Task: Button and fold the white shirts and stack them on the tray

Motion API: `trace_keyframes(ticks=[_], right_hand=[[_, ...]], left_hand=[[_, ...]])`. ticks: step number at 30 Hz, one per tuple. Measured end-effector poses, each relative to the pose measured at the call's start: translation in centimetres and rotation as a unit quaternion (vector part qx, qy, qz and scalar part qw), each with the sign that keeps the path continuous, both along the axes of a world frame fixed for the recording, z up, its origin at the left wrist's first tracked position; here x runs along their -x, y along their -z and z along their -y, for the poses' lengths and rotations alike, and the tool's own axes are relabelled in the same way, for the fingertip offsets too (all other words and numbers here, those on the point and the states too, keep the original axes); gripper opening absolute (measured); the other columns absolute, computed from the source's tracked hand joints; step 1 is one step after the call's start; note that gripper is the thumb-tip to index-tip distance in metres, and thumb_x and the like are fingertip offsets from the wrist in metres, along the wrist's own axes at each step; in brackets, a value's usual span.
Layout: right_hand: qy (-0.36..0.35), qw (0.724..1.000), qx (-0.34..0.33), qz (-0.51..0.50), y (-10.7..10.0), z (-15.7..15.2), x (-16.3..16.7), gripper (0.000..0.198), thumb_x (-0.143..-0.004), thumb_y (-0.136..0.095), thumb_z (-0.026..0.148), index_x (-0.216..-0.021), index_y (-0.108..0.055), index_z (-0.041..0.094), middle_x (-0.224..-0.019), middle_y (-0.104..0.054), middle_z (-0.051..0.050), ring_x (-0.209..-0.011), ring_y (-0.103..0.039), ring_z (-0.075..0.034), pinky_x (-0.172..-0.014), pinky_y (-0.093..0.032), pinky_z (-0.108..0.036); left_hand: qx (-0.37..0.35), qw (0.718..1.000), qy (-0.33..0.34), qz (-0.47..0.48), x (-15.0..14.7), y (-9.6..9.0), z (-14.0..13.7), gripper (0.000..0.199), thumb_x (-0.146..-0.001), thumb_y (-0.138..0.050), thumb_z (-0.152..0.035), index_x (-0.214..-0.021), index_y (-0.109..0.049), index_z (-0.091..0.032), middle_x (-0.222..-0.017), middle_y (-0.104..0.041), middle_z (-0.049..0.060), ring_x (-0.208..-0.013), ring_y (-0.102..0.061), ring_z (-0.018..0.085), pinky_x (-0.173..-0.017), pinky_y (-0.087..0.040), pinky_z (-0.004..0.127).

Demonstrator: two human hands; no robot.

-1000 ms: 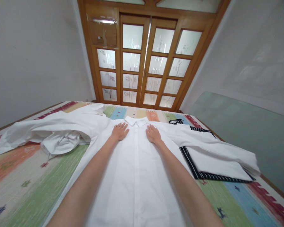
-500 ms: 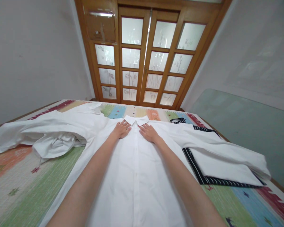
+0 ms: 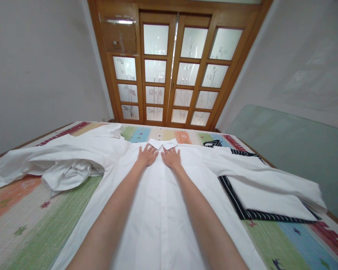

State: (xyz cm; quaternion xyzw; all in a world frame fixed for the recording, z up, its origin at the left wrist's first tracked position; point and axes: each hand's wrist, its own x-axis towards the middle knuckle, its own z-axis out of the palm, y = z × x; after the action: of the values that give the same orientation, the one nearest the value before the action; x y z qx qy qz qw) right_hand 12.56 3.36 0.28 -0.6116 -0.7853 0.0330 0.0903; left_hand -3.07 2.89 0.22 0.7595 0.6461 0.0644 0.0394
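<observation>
A white button-front shirt (image 3: 150,210) lies spread out front side up, its collar (image 3: 169,142) at the far end and its sleeves out to both sides. My left hand (image 3: 148,155) rests flat on the fabric just below the left half of the collar, fingers spread. On the other side of the button line, my right hand (image 3: 171,157) lies flat too, with its fingertips close to the collar edge. Neither hand grasps the cloth.
Beneath the shirt is a patterned, multicoloured bedspread (image 3: 30,228). Folded white fabric with black striped cloth (image 3: 242,213) lies partly under the right sleeve. Bunched white fabric (image 3: 70,174) sits by the left sleeve. Beyond stand wooden glazed doors (image 3: 169,67); a pale green panel (image 3: 287,150) is at right.
My right hand has shifted slightly left, nearer the button line, and its fingers now point more toward the collar. My left hand has moved slightly right, its fingers spreading wider.
</observation>
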Motion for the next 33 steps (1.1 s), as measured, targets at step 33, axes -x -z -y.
trace_keyframes(ticks=[33], right_hand=[[-0.089, 0.994, 0.036, 0.047, 0.1, 6.9, -5.8, 0.064, -0.101, -0.018, 0.048, -0.156, -0.022, 0.015, -0.163, -0.015, -0.006, -0.15, -0.013, -0.024, -0.12, -0.012, -0.045]], left_hand=[[-0.028, 0.997, -0.06, -0.03, 0.1, -0.5, 5.3, 0.057, -0.1, -0.022, -0.039, -0.149, -0.037, -0.014, -0.157, -0.033, 0.012, -0.147, -0.026, 0.027, -0.118, -0.022, 0.05]])
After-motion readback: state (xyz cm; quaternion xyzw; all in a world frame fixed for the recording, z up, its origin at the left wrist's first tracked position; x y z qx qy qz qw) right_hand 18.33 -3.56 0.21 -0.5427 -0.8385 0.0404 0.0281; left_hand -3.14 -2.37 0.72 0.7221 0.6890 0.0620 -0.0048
